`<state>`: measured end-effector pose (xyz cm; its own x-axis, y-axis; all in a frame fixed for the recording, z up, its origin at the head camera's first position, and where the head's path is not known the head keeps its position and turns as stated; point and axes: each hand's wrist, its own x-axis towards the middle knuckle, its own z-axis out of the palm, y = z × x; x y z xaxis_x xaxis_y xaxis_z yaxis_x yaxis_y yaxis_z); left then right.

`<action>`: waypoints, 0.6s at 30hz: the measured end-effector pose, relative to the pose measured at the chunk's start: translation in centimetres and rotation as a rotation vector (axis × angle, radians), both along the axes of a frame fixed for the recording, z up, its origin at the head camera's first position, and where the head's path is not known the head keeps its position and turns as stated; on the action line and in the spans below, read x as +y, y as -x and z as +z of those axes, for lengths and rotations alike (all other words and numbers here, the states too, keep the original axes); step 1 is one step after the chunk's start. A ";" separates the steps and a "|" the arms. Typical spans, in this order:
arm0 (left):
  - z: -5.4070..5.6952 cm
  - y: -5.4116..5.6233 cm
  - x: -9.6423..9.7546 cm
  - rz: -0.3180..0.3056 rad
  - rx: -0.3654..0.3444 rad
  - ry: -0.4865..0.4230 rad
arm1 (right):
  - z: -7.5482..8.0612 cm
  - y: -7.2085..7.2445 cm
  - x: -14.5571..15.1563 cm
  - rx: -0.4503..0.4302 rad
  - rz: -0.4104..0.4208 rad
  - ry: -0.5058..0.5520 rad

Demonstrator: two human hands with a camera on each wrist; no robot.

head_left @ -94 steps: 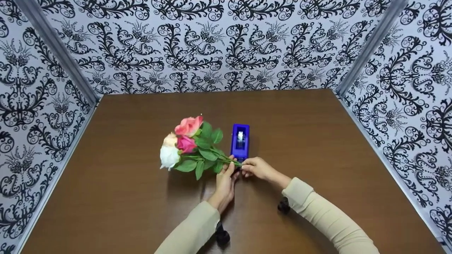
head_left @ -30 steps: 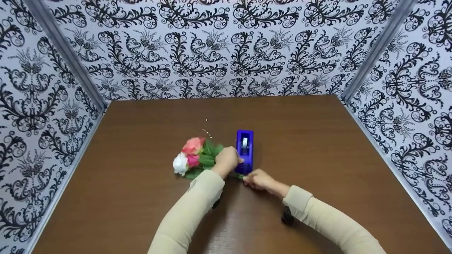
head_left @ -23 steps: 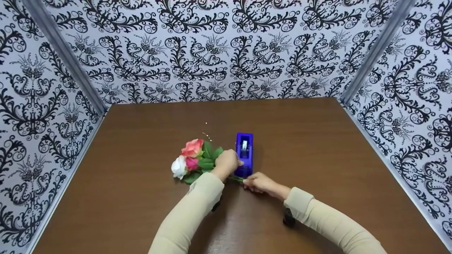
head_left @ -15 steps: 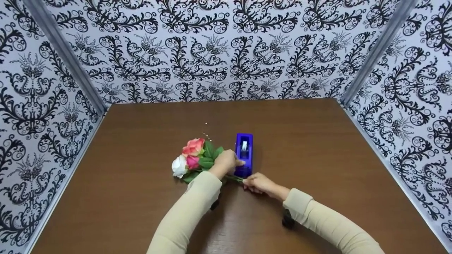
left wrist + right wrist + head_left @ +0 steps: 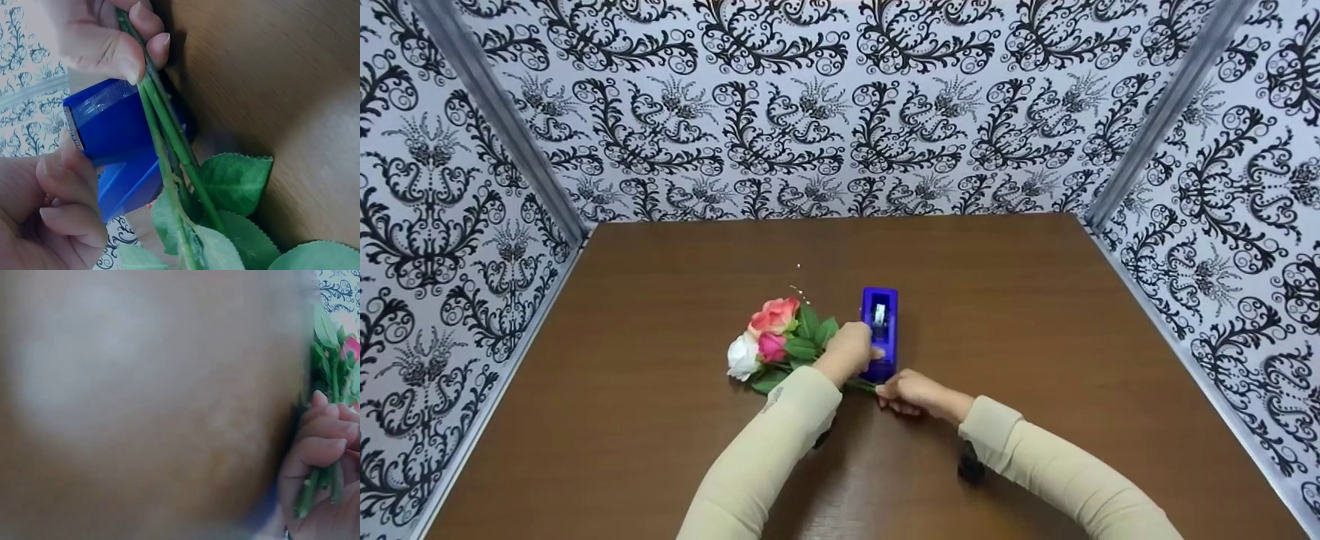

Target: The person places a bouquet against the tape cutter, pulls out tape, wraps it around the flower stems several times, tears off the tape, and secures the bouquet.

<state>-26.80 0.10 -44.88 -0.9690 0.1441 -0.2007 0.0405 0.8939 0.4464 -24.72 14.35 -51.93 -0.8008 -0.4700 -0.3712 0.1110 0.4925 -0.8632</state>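
Observation:
A blue tape dispenser stands mid-table. My left hand reaches over the flower stems to its front, fingers curled and fingertips at the toothed cutter. Clear tape runs across the dispenser's front; the fingertips pinch at its end, which they hide. My right hand grips the green stems near their cut ends, close to the dispenser's near end. Left of the dispenser the bouquet's heads lie: a coral rose, a pink rose and a white rose, with green leaves.
The brown tabletop is bounded by patterned panels at the back and sides. A dark wrist camera hangs below the right cuff. Small pale specks show just beyond the coral rose.
Since the earliest frame my left hand has let go of the stems and moved over to the dispenser's cutter. The bouquet sits nearer and slightly right. My right hand keeps the stems.

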 end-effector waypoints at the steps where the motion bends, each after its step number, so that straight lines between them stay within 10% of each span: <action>1: 0.0 -0.1 0.0 -0.008 0.005 -0.003 | 0.1 0.0 -0.1 -0.004 0.001 -0.023; 13: -0.2 -0.2 0.5 -0.007 0.030 -0.063 | 0.0 -0.3 0.1 0.104 0.036 -0.067; 18: -0.8 -3.0 0.9 0.047 0.223 -0.219 | -0.7 -1.5 1.0 0.142 0.015 0.065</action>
<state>-23.84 1.01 -45.72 -0.9923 0.1140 0.0479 0.1193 0.7810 0.6131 -23.23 15.32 -52.60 -0.8359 -0.5015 -0.2230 -0.0217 0.4361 -0.8996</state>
